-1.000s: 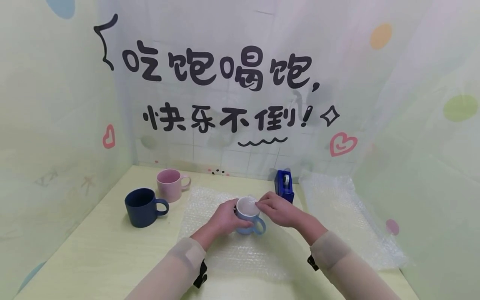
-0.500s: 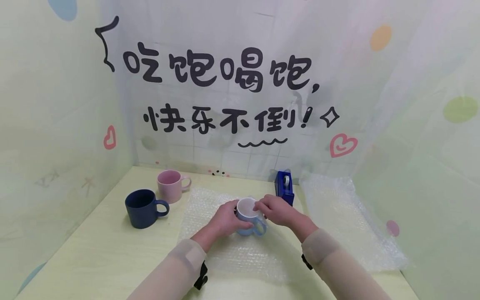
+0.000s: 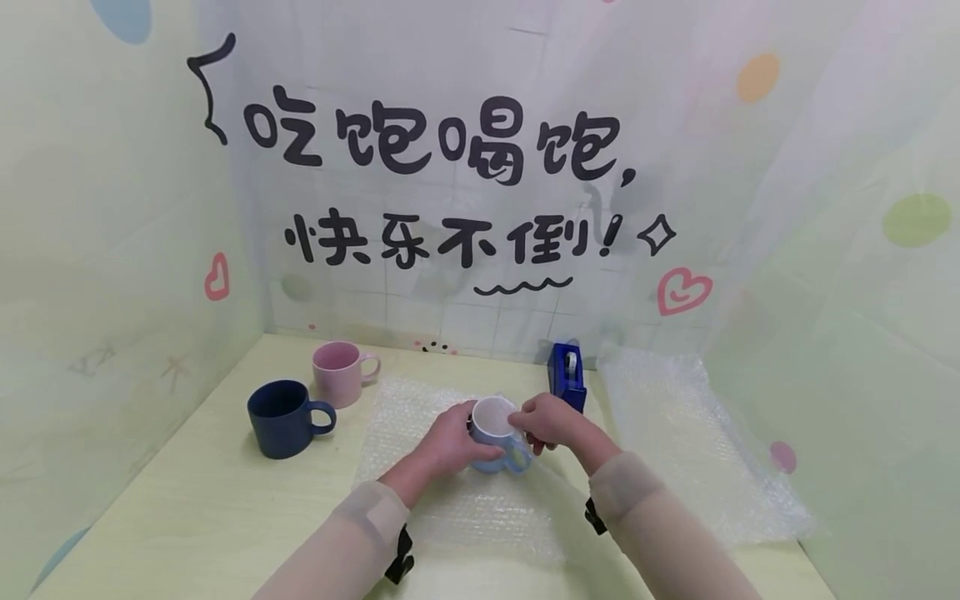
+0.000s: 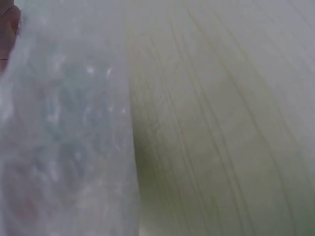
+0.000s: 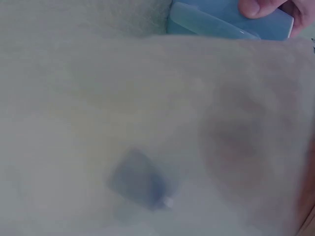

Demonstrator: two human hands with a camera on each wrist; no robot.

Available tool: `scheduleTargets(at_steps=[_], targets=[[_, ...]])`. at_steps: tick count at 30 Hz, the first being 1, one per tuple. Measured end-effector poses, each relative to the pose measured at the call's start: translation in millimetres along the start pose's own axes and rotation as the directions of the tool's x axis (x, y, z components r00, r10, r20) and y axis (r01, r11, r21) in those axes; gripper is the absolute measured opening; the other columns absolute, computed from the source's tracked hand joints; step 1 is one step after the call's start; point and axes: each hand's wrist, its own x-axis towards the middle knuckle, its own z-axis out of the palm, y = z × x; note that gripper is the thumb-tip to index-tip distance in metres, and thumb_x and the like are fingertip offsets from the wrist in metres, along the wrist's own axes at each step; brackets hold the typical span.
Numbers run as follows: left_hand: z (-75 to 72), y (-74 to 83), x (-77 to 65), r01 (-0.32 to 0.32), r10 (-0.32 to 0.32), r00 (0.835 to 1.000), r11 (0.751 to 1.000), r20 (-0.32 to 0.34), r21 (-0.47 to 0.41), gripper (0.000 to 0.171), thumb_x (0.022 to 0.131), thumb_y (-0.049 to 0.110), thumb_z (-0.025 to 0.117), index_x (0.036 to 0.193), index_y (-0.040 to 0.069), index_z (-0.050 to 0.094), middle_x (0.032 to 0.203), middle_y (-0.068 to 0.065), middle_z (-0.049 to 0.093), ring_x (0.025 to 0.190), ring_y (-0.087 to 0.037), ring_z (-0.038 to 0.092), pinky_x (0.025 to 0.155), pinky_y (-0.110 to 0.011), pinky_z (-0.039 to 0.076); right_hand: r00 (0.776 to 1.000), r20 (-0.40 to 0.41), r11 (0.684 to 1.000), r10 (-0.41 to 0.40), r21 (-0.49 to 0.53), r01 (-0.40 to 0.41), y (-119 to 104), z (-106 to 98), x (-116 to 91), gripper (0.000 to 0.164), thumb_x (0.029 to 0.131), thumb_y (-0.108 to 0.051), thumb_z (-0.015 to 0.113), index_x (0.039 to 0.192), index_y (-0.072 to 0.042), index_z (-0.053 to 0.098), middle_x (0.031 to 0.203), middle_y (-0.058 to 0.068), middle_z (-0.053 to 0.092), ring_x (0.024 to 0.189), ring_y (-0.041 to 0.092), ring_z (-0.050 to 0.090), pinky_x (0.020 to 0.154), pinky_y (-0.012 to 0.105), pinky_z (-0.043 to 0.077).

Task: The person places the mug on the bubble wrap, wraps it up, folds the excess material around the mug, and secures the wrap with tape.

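A light blue mug (image 3: 490, 461) with a white inside stands upright over a sheet of bubble wrap (image 3: 480, 521). My left hand (image 3: 450, 439) grips it from the left, thumb along the front. At the mug's right rim, my right hand (image 3: 550, 419) pinches a raised part of the bubble wrap, which passes over the handle (image 3: 517, 455). In the right wrist view this raised wrap (image 5: 98, 98) fills most of the picture, with the mug (image 5: 221, 19) and left thumb above it. The left wrist view has bubble wrap (image 4: 69, 123) beside bare tabletop.
A dark blue mug (image 3: 279, 425) and a pink mug (image 3: 339, 383) stand at the left. Behind my right hand is a blue tape dispenser (image 3: 567, 379). More bubble wrap (image 3: 690, 450) lies on the table's right side, near the printed curtain wall (image 3: 855, 358).
My right hand has come slightly left and down at the rim, drawing the bubble wrap over the handle. The wrap's right part has lifted from the table. My left hand keeps its grip.
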Motion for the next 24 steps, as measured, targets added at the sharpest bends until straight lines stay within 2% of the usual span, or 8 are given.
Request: scheduleTargets(at_steps=[5,9,11,15,17,20,22,24], targets=[[-10.4,4.9,-2.2,0.004,-0.006,0.997,1.0,0.082,0.027,0.077,0.081,0.012,0.097,0.146,-0.002,0.059,0.139,-0.019,0.07,0.13,-0.036,0.066,0.116,-0.058,0.052,0.999,-0.038,1.0,-0.016,0.015,0.017,-1,8,1,0.033,0.105,-0.022,0.064,0.074,-0.01,0.059,0.062,0.002,0.061,0.056,0.015,0.051,0.052,0.025,0.039],[-36.0,9.0,-2.9,0.003,-0.027,0.987,0.989,0.16,0.145,0.084,0.086,0.011,0.086,0.158,-0.005,0.047,0.157,-0.029,0.057,0.148,-0.046,0.054,0.126,-0.063,0.042,0.997,-0.077,1.0,-0.006,0.003,0.006,-1,12,2,0.036,0.103,-0.021,0.064,0.07,-0.013,0.052,0.061,0.001,0.059,0.057,0.015,0.054,0.054,0.025,0.04],[-51.9,8.9,-1.8,0.019,-0.047,0.99,0.978,0.134,0.206,0.081,0.091,0.012,0.078,0.161,-0.007,0.042,0.162,-0.033,0.049,0.152,-0.051,0.047,0.128,-0.066,0.037,0.996,-0.091,1.0,-0.001,-0.005,0.0,-1,13,3,0.037,0.102,-0.021,0.064,0.068,-0.015,0.049,0.062,0.0,0.058,0.058,0.015,0.056,0.055,0.025,0.04],[-79.1,-0.7,2.3,0.117,-0.115,0.993,0.955,-0.024,0.272,0.074,0.1,0.015,0.063,0.163,-0.011,0.035,0.166,-0.04,0.035,0.155,-0.059,0.036,0.127,-0.07,0.034,0.994,-0.106,1.0,0.005,-0.011,-0.006,-1,14,3,0.039,0.103,-0.021,0.063,0.068,-0.015,0.047,0.064,0.0,0.057,0.061,0.016,0.059,0.058,0.025,0.041],[-87.1,-12.7,5.2,0.196,-0.178,0.98,0.937,-0.086,0.289,0.08,0.101,0.018,0.062,0.166,-0.013,0.026,0.169,-0.043,0.024,0.158,-0.062,0.027,0.127,-0.073,0.032,0.994,-0.107,1.0,0.006,-0.014,-0.007,-1,15,2,0.038,0.103,-0.022,0.063,0.069,-0.015,0.047,0.066,0.0,0.057,0.061,0.016,0.06,0.059,0.024,0.042],[-89.9,-47.8,16.2,0.309,-0.277,0.95,0.897,-0.142,0.315,0.098,0.1,0.027,0.066,0.169,-0.013,0.008,0.171,-0.045,0.011,0.159,-0.065,0.017,0.125,-0.077,0.03,0.994,-0.108,1.0,-0.004,-0.021,0.001,-1,15,3,0.037,0.103,-0.022,0.063,0.07,-0.015,0.048,0.066,0.0,0.057,0.061,0.016,0.06,0.059,0.024,0.042],[-88.7,-77.4,28.4,0.37,-0.339,0.929,0.868,-0.15,0.33,0.109,0.1,0.032,0.069,0.168,-0.013,-0.003,0.17,-0.047,0.009,0.157,-0.065,0.024,0.123,-0.075,0.036,0.993,-0.114,0.999,-0.018,-0.031,0.014,0,16,3,0.036,0.101,-0.021,0.063,0.07,-0.015,0.047,0.066,0.0,0.058,0.061,0.017,0.061,0.058,0.024,0.041],[-88.4,-106.6,42.2,0.409,-0.382,0.912,0.848,-0.148,0.336,0.115,0.099,0.036,0.071,0.166,-0.015,-0.008,0.168,-0.049,0.013,0.149,-0.061,0.04,0.116,-0.07,0.046,0.993,-0.119,0.999,-0.028,-0.037,0.024,0,16,3,0.034,0.1,-0.021,0.062,0.07,-0.015,0.047,0.066,0.001,0.058,0.061,0.017,0.061,0.058,0.025,0.041]])
